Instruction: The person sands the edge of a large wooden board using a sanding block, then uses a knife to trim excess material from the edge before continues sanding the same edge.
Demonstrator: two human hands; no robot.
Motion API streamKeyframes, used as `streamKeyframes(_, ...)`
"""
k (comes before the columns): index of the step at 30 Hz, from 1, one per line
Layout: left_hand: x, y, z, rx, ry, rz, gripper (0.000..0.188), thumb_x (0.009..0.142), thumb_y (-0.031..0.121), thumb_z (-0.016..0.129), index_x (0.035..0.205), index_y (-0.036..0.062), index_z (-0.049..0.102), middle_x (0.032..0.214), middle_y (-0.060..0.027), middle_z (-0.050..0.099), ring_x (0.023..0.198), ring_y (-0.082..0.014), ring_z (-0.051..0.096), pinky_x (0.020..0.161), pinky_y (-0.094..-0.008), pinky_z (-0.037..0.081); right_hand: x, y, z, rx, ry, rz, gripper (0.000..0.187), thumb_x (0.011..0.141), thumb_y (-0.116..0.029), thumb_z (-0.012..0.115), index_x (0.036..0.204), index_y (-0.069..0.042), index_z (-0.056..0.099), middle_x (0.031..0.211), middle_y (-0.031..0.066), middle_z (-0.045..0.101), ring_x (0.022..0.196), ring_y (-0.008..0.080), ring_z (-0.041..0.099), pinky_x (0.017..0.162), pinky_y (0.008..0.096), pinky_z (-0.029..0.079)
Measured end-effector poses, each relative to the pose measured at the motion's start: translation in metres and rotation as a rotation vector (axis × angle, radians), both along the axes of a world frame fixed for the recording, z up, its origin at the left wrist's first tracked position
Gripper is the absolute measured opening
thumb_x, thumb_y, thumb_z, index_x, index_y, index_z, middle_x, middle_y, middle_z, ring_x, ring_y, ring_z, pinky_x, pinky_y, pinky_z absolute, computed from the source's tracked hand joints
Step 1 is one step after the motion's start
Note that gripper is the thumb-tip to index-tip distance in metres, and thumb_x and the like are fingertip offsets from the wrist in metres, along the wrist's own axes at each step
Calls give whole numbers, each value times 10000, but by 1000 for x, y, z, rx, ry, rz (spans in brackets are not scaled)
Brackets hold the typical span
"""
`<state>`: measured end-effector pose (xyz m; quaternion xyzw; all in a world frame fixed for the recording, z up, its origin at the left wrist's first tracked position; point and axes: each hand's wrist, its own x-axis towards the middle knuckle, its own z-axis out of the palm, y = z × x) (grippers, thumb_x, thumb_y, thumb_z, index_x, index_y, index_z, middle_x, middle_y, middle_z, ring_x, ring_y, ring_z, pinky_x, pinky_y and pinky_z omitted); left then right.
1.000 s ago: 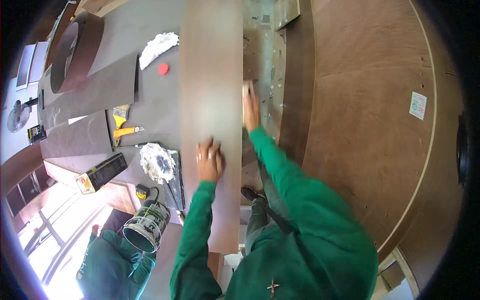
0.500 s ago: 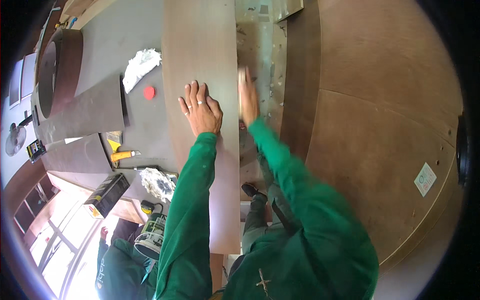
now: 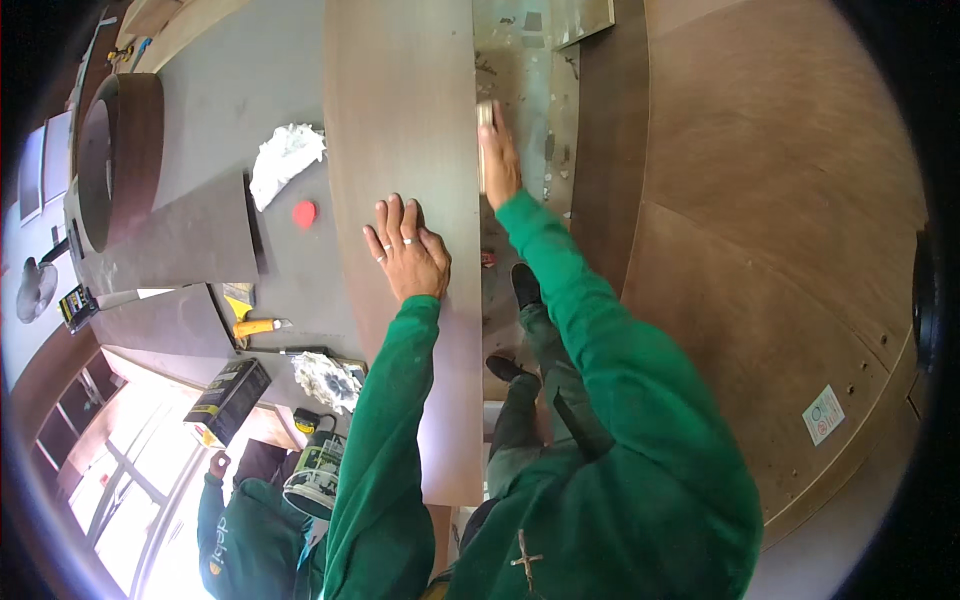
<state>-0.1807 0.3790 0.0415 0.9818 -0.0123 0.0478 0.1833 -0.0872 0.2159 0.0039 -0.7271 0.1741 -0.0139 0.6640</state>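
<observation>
Laminate strip [image 3: 405, 150], long and brown, lying lengthwise on the grey worktop [image 3: 240, 90]; left hand [image 3: 405, 255] pressed flat on it, grip released; farther along, right hand [image 3: 497, 160] clenched around a small block [image 3: 484, 115] at the strip's edge

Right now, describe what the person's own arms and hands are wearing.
Both arms are covered to the wrist by long, loose bright green sleeves. The left hand is bare of gloves and carries rings on two fingers. The right hand is bare as well; no ring or watch shows on it from this angle.
</observation>
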Motion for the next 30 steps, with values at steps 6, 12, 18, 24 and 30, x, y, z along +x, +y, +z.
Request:
streamKeyframes(6, -8, 9, -1, 46, -14, 21, 502, 893, 110, 483, 1395, 110, 478, 1527, -123, 419, 1477, -313, 287, 1223, -548, 97, -142, 39, 17, 0, 116, 45, 730, 1000, -465, 431, 1540, 4, 288, 1549, 248, 347, 1443, 398, 317, 1195, 449, 226)
streamKeyframes(12, -2, 0, 2, 38, 9, -7, 484, 912, 106, 453, 1395, 91, 478, 1528, -145, 408, 1478, -319, 285, 1222, -537, 95, -11, 3, 6, -34, 3, 8, 739, 1003, -482, 428, 1537, 9, 289, 1533, 261, 360, 1415, 411, 346, 1176, 467, 256)
streamKeyframes(18, -7, 4, 2, 47, 9, 16, 487, 902, 93, 465, 1389, 92, 480, 1527, -135, 412, 1474, -319, 294, 1219, -540, 109, -141, 36, 7, -34, 103, 57, 724, 984, -428, 483, 1562, -49, 269, 1565, 235, 320, 1437, 401, 316, 1201, 489, 212)
streamKeyframes(24, -3, -1, 2, 28, 25, -6, 490, 906, 97, 466, 1396, 100, 478, 1532, -131, 407, 1481, -318, 281, 1225, -533, 102, -8, 1, 24, -61, 26, -6, 720, 998, -455, 459, 1554, -35, 279, 1544, 264, 340, 1422, 437, 318, 1182, 504, 239)
streamKeyframes(30, -7, 5, 5, 41, 32, 18, 486, 912, 113, 463, 1398, 105, 478, 1534, -130, 405, 1483, -301, 278, 1226, -534, 100, -133, 40, 12, -58, 133, 31, 723, 993, -432, 465, 1554, -18, 272, 1556, 252, 322, 1447, 406, 292, 1197, 477, 216)
